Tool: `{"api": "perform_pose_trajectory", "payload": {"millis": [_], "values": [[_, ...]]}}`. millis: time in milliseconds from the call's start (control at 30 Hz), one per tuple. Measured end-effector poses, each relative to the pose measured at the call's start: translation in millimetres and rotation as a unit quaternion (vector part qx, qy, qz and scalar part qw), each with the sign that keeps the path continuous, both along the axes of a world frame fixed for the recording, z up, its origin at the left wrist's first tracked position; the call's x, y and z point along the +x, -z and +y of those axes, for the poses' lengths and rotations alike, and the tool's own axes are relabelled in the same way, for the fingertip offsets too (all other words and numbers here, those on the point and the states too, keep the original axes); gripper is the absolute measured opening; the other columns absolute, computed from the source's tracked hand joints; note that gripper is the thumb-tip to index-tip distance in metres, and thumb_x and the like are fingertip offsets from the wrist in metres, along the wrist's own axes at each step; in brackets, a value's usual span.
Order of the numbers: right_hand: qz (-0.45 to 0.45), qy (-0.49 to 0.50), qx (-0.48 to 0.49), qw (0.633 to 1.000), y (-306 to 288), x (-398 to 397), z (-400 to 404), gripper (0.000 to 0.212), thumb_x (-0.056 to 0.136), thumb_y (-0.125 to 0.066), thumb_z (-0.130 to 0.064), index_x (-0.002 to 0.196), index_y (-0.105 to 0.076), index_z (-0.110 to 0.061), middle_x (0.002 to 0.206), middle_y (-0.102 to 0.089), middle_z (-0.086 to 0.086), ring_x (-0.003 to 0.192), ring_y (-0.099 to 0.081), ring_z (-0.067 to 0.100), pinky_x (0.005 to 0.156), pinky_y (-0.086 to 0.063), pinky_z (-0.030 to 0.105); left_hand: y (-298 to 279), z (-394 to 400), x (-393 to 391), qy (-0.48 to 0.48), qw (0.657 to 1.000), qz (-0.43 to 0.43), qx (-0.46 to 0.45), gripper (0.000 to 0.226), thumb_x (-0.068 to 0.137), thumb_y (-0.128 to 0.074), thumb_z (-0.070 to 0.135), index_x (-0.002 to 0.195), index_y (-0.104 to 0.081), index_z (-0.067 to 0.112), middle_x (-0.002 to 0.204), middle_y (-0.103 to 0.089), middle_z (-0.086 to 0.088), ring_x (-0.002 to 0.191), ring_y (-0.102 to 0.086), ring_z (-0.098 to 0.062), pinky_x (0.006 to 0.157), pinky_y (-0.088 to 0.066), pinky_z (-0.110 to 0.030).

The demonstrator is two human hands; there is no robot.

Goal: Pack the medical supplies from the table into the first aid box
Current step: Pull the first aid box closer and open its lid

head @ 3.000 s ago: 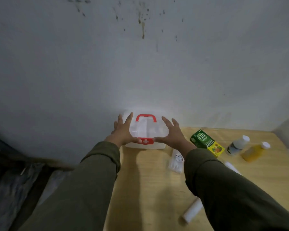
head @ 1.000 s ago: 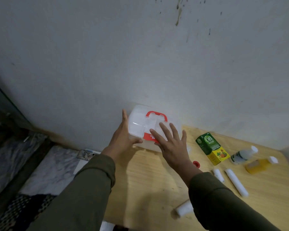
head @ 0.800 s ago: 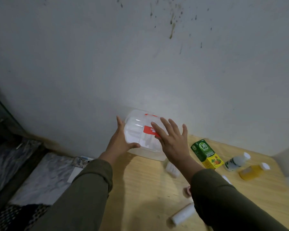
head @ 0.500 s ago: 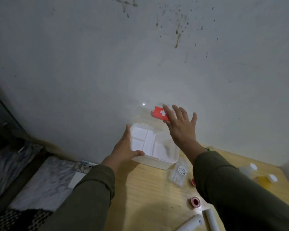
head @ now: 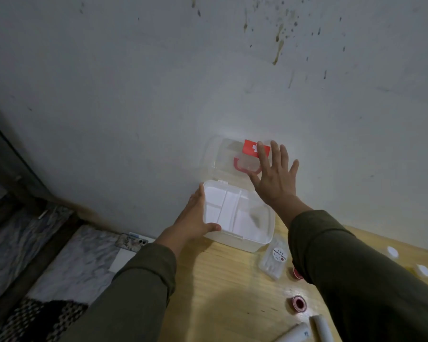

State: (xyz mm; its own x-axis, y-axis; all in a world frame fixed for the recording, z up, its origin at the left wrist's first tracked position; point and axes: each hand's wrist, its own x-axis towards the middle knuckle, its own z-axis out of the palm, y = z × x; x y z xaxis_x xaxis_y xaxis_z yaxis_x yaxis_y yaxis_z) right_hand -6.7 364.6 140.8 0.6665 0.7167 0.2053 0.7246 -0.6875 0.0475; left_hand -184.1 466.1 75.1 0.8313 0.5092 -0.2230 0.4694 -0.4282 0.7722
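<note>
The first aid box (head: 237, 215) sits on the wooden bench (head: 227, 292) at its far left corner, touching the grey wall (head: 158, 82). Its clear lid (head: 229, 157) stands upright against that wall, with the red clasp (head: 249, 147) at the top and the red handle (head: 240, 166) showing through. Your left hand (head: 195, 218) holds the box's left side, thumb hooked over the near rim. Your right hand (head: 276, 178) is spread wide, fingers straight, flat against the lid. The white divided tray (head: 229, 211) inside shows. To the right of the box lie a clear packet (head: 273, 261), tape rolls (head: 299, 303) and white bandage rolls (head: 294, 334).
</note>
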Motion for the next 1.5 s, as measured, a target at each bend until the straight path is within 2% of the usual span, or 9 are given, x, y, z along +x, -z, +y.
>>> {"api": "perform_pose_trajectory", "payload": {"millis": [200,333,533,800,900,1067,1200,1367,1500], "values": [[0.025,0.015,0.005,1.000,6.0,-5.7,2.3,0.080,0.093,-0.035,-0.055,0.147,0.014,-0.024,0.159,0.016,0.007,0.145,0.016,0.033,0.116,-0.003,0.055,-0.6,-0.4,0.4,0.003,1.000,-0.001,-0.004,0.113,0.075,-0.078,0.026,0.148,0.009,0.025,0.156,-0.013,0.002,0.143,-0.019,-0.023,0.112,-0.027,-0.040],[0.024,-0.002,0.001,1.000,0.9,-4.5,-2.3,0.081,0.093,-0.043,-0.048,0.147,0.014,-0.026,0.159,0.016,0.007,0.146,0.015,0.032,0.117,-0.005,0.055,0.6,-0.9,0.7,0.006,1.000,0.014,0.013,0.115,0.076,-0.077,0.028,0.148,0.013,0.021,0.159,-0.003,0.003,0.146,-0.009,-0.023,0.115,-0.021,-0.041],[0.017,-0.006,-0.026,0.999,-5.8,-5.3,-14.4,0.085,0.092,-0.046,-0.042,0.146,0.017,-0.028,0.158,0.020,0.008,0.145,0.018,0.031,0.117,-0.003,0.053,6.1,0.6,3.5,-0.005,0.999,0.027,0.027,0.118,0.073,-0.079,0.030,0.149,0.011,0.023,0.158,-0.008,0.003,0.145,-0.014,-0.024,0.114,-0.025,-0.045],[0.014,-0.001,-0.006,1.000,-12.0,-8.6,-34.6,0.083,0.090,-0.050,-0.039,0.147,0.010,-0.035,0.159,0.014,0.007,0.146,0.013,0.031,0.116,-0.006,0.054,10.5,3.3,6.0,-0.002,0.997,0.047,0.066,0.114,0.070,-0.079,0.041,0.148,0.004,0.031,0.159,-0.007,0.003,0.146,-0.012,-0.026,0.112,-0.028,-0.056],[0.020,-0.004,0.005,1.000,-12.1,-15.5,-43.2,0.079,0.091,-0.049,-0.037,0.147,0.007,-0.036,0.160,0.011,0.007,0.147,0.010,0.030,0.117,-0.007,0.054,9.3,2.8,4.2,-0.015,0.996,0.038,0.082,0.111,0.071,-0.078,0.043,0.149,-0.002,0.026,0.158,-0.009,-0.001,0.146,-0.011,-0.026,0.111,-0.028,-0.057],[0.043,-0.003,0.014,0.999,-7.3,-30.0,-62.2,0.072,0.092,-0.048,-0.035,0.148,-0.002,-0.034,0.160,0.005,0.007,0.148,0.003,0.029,0.116,-0.011,0.053,1.9,-4.0,3.5,-0.039,0.993,0.011,0.114,0.104,0.071,-0.077,0.044,0.148,-0.010,0.021,0.157,-0.016,-0.005,0.144,-0.015,-0.027,0.110,-0.030,-0.056],[0.069,0.009,0.013,0.997,-0.2,-39.6,-88.0,0.069,0.093,-0.047,-0.036,0.148,-0.005,-0.032,0.160,0.003,0.006,0.148,0.002,0.028,0.116,-0.011,0.052,-9.0,-25.9,7.3,-0.021,0.992,0.008,0.123,0.099,0.080,-0.071,0.040,0.151,-0.006,0.020,0.161,-0.004,-0.003,0.148,-0.003,-0.022,0.117,-0.020,-0.049],[0.098,0.051,0.022,0.994,6.7,-42.1,-129.4,0.070,0.093,-0.048,-0.037,0.148,-0.006,-0.030,0.160,0.000,0.006,0.147,-0.001,0.028,0.116,-0.013,0.052,-23.7,-60.7,24.9,0.013,0.990,-0.027,0.137,0.090,0.082,-0.070,0.037,0.150,-0.015,0.019,0.160,-0.012,-0.002,0.148,-0.007,-0.020,0.117,-0.019,-0.043],[0.111,0.106,0.029,0.988,14.1,-37.2,-169.6,0.070,0.093,-0.049,-0.038,0.148,-0.008,-0.028,0.160,-0.005,0.007,0.147,-0.006,0.028,0.115,-0.019,0.051,-29.2,-88.8,47.5,0.090,0.987,-0.035,0.130,0.086,0.084,-0.068,0.035,0.150,-0.017,0.020,0.160,-0.013,-0.001,0.148,-0.005,-0.019,0.117,-0.018,-0.039]]}}
